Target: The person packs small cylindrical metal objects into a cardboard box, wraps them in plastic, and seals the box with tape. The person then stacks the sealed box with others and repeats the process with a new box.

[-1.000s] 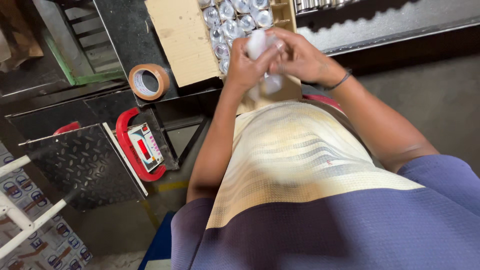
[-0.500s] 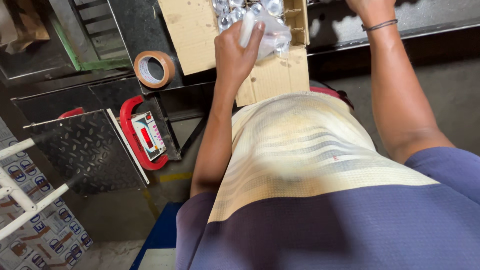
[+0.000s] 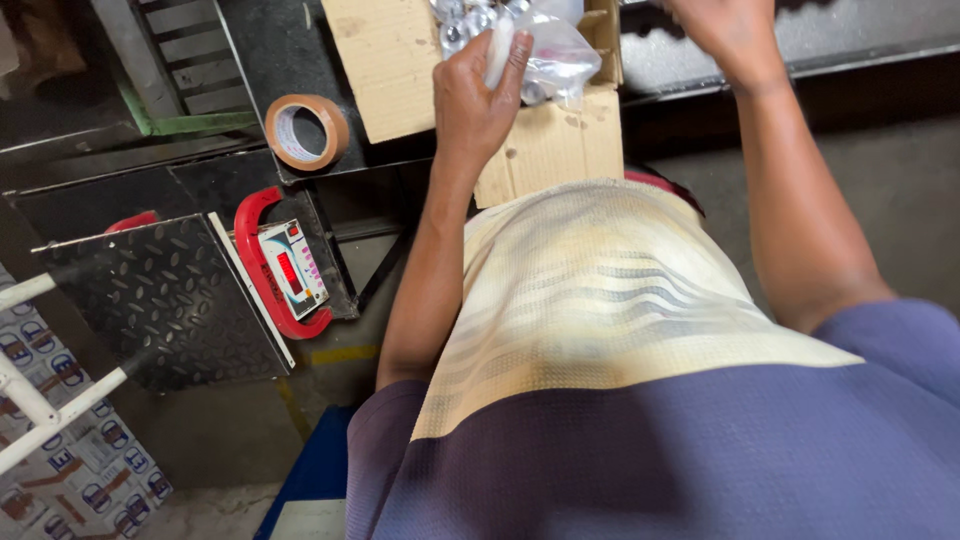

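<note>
The left hand (image 3: 475, 105) is closed around a small white bottle (image 3: 497, 50), with the fingers wrapped round its side and the thumb on the other side. Just under the fingertips is a clear plastic bag (image 3: 565, 60), and the bottle is being held at the mouth of that bag. The bag sits on top of an open cardboard box (image 3: 545, 150), right in front of this hand, and more round shiny bottle tops (image 3: 470, 20) show inside the box, just past the fingers. The right hand (image 3: 725, 25) is up high and off to the side, well apart from the left one, and it is cut off by the top of the picture, so you cannot tell if it is open or holding something. The bottle looks small, light and hard, and its smooth side may be a bit slippery, so a grip round the middle seems best. The bag looks thin, soft and floppy; it may sag or slide, so holding it by the open edge looks safest. To the left of the left hand lies a roll of brown tape (image 3: 305, 130), and lower down, near the elbow, is a red weighing scale (image 3: 285, 265) with a dark metal plate (image 3: 150, 300).
</note>
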